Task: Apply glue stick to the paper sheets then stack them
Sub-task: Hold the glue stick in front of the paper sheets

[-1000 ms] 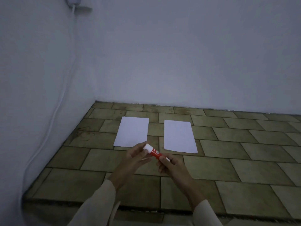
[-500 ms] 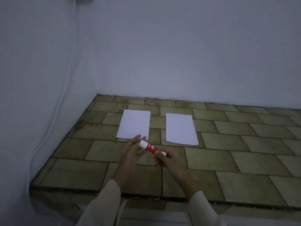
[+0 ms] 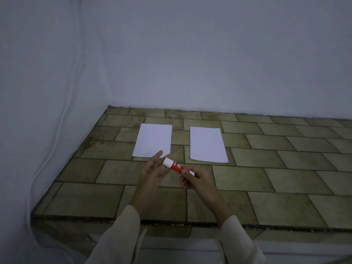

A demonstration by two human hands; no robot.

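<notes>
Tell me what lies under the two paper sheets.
Both sheets, left sheet and right sheet, lie flat on the tiled floor. Whatever else is beneath them is covered.

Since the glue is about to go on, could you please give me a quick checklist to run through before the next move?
1. Glue stick held securely: ok, the right hand grips its lower end.
2. Cap off: not ok, the white cap is still on; the left hand has its fingers open beside it.
3. Left paper sheet flat on the tiled surface: ok.
4. Right paper sheet flat and apart from the other: ok.
5. Sheets clear of the hands: ok, neither is pinned or covered.
6. Glue left in the stick: cannot tell.
</notes>
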